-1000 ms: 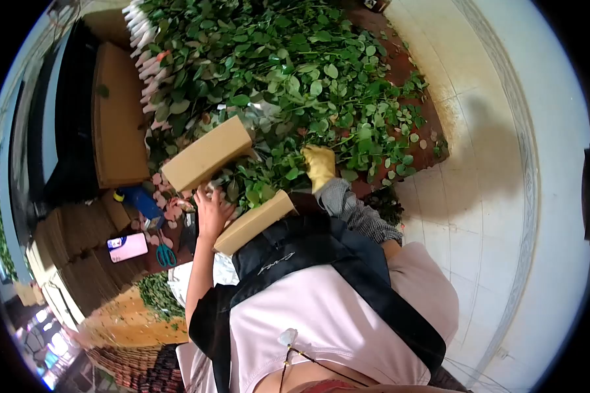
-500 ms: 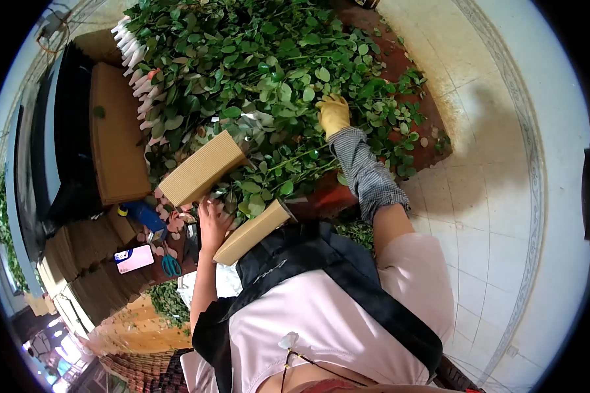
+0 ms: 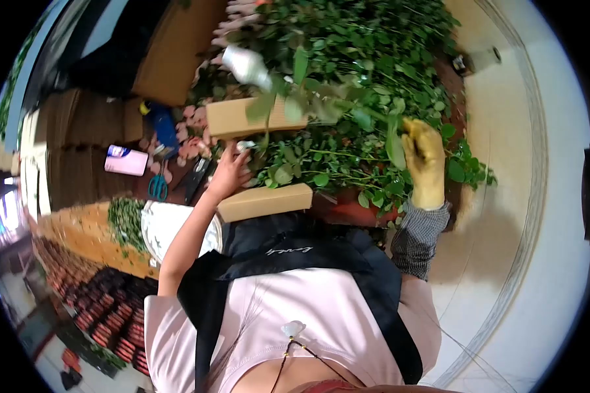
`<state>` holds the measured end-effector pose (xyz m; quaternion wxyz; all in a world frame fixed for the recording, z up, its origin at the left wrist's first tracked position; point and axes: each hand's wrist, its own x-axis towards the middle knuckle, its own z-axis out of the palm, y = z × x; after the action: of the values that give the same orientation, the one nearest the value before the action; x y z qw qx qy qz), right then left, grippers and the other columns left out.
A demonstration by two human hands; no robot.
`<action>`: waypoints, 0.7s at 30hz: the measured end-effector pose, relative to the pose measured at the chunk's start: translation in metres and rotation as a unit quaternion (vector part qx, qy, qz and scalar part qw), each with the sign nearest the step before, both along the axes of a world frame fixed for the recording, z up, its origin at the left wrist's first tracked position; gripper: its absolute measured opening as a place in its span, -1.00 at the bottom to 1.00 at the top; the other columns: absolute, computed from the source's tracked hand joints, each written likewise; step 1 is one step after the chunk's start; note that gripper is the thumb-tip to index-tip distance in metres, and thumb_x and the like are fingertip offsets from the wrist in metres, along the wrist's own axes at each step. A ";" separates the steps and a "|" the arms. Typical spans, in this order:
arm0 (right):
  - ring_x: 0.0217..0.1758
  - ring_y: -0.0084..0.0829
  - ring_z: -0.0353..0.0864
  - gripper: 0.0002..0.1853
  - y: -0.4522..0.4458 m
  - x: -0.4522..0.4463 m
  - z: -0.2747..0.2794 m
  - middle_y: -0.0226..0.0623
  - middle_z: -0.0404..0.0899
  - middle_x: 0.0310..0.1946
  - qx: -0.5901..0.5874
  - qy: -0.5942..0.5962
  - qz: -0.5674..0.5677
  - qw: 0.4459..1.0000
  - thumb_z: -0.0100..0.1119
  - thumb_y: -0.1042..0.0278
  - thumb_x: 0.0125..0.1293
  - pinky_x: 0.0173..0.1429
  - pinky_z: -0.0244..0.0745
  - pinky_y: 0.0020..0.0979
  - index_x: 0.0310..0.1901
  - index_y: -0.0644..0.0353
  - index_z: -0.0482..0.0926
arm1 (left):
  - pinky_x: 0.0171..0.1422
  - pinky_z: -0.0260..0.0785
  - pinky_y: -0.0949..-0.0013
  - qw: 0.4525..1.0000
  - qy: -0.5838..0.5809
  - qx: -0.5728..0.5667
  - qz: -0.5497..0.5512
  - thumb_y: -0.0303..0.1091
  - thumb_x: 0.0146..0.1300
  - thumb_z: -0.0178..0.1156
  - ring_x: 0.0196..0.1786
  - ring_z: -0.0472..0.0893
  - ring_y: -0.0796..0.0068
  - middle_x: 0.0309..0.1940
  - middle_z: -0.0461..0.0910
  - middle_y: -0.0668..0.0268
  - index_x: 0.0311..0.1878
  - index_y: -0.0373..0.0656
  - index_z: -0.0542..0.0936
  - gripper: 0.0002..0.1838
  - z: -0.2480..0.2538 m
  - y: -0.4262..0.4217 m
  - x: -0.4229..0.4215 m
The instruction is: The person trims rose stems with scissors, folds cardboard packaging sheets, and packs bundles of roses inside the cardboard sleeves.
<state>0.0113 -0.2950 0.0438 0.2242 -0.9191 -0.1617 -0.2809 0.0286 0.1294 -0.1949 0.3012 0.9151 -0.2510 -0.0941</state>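
The gloved right hand [image 3: 427,160] grips a leafy stem [image 3: 326,105] with a white head [image 3: 246,67] above the tabletop [image 3: 337,209]; the left hand [image 3: 229,175], grip unclear, lies between cardboard pieces [image 3: 267,202] by the near edge. Some stems [image 3: 296,168] lie there; a big heap [image 3: 367,59] remains toward the far edge.

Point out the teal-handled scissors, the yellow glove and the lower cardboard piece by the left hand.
Teal-handled scissors [image 3: 157,187], head view: on the handles.
Yellow glove [image 3: 429,168], head view: on its middle.
Lower cardboard piece [image 3: 265,202], head view: middle of its long side.
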 end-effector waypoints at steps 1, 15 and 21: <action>-0.38 -0.19 0.63 -0.71 0.002 0.001 -0.018 -0.13 0.61 -0.38 0.076 0.091 0.058 0.991 0.32 0.61 0.14 -0.27 0.55 -0.25 -0.06 0.28 0.65 | 0.41 0.31 0.01 1.000 -0.023 0.002 -0.002 -0.34 -0.01 0.46 0.30 0.40 -0.17 0.35 0.27 -0.13 0.30 -0.20 0.47 -0.27 -0.001 0.003 0.000; -0.10 0.04 0.63 -0.70 0.032 -0.043 -0.220 -0.03 0.68 -0.18 -0.085 0.307 -0.041 0.947 0.20 0.33 0.32 0.02 0.54 -0.02 0.06 0.18 0.64 | 0.33 0.28 0.02 0.996 -0.084 -0.014 0.023 -0.27 -0.11 0.49 0.21 0.45 -0.01 0.09 0.43 0.05 0.22 -0.07 0.57 -0.29 -0.004 0.003 0.003; 0.02 -0.09 0.69 -0.74 0.038 -0.027 -0.127 -0.04 0.71 -0.07 -0.093 0.322 -0.160 0.928 0.25 0.44 0.28 0.12 0.60 -0.18 0.01 0.10 0.72 | 0.40 0.23 0.05 0.996 -0.085 0.032 0.010 -0.01 -0.04 0.48 0.32 0.41 0.05 0.28 0.40 0.09 0.24 0.00 0.58 -0.29 -0.015 0.003 0.005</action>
<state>-0.0156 -0.2573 -0.0829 0.1295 -0.9906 0.0428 0.0147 0.0337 0.1325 -0.2102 0.2499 0.9315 -0.2636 -0.0213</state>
